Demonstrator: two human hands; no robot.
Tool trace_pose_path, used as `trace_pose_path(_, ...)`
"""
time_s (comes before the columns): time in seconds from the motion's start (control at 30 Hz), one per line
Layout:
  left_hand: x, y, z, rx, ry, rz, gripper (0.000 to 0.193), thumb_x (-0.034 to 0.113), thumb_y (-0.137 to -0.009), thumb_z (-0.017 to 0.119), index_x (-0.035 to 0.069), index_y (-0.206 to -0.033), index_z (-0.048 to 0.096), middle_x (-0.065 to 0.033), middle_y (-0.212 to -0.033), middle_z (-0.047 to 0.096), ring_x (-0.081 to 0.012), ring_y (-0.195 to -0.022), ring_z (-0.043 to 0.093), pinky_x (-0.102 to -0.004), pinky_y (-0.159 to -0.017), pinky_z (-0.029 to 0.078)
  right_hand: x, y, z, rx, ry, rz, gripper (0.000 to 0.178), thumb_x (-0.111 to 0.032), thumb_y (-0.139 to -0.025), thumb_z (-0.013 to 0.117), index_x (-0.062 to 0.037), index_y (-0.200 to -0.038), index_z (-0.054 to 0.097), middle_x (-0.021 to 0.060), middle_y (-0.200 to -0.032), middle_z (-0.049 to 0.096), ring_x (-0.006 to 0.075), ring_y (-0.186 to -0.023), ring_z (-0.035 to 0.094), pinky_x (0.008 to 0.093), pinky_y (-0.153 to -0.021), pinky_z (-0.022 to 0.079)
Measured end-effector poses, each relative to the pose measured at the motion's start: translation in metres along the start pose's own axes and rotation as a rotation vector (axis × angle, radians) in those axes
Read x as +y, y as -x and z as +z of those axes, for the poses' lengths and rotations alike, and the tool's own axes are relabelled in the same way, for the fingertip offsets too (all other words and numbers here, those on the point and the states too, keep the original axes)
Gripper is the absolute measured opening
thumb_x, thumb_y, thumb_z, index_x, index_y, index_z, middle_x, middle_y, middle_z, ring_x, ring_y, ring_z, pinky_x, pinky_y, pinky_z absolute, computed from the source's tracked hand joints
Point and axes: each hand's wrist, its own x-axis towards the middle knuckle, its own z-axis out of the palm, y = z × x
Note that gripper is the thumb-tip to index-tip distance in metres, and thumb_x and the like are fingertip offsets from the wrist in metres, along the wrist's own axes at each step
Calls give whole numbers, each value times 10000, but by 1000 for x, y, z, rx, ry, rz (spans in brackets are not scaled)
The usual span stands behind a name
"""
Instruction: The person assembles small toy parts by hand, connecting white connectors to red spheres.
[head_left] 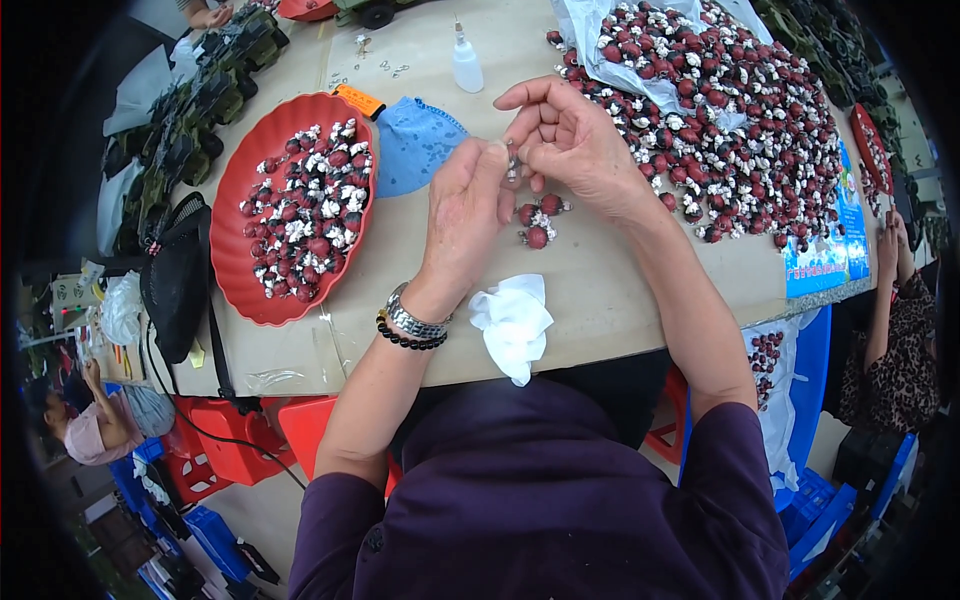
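Piece between our left hand and right hand
We pinch it in a narrow grip; it looks small, whitish, mostly hidden. Round dark-red beads lie near our hands on the surface.

The tiny thing between the left hand and the right hand is mostly hidden by fingers, and it is too small to tell what it is. The little bits on the far side of the counter are too small to make out. A plastic sheet hides some of the big pile. The top edge cuts off a green thing with a wheel.
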Motion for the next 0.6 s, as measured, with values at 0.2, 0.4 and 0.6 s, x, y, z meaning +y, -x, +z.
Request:
trace_pose_path(0.2,8,1,3,15,90,-44,271,322,-1007,478,67,-944,542,3,-796,548,-33,-564,457,-170,-424,262,0,0,-1,-7,-2,18,402,44,-814,545,10,-1213,508,44,-899,587,59,-696,570,200,-587,494)
trace_pose_path(0.4,12,0,0,40,188,-75,335,375,-974,526,43,-970,571,3,-783,543,-39,-557,440,-191,-436,280,-2,-1,-4,-74,142,-16,339,16,-840,582,1,-1178,614,26,-901,598,79,-697,607,227,-638,513)
trace_pose_path(0.6,9,-1,-4,-37,196,-26,348,390,-988,515,48,-1041,553,6,-760,530,-40,-539,458,-167,-395,263,5,-2,-4,-83,324,-247,289,41,-820,631,-12,-1102,671,31,-1007,573,58,-802,555,189,-681,490)
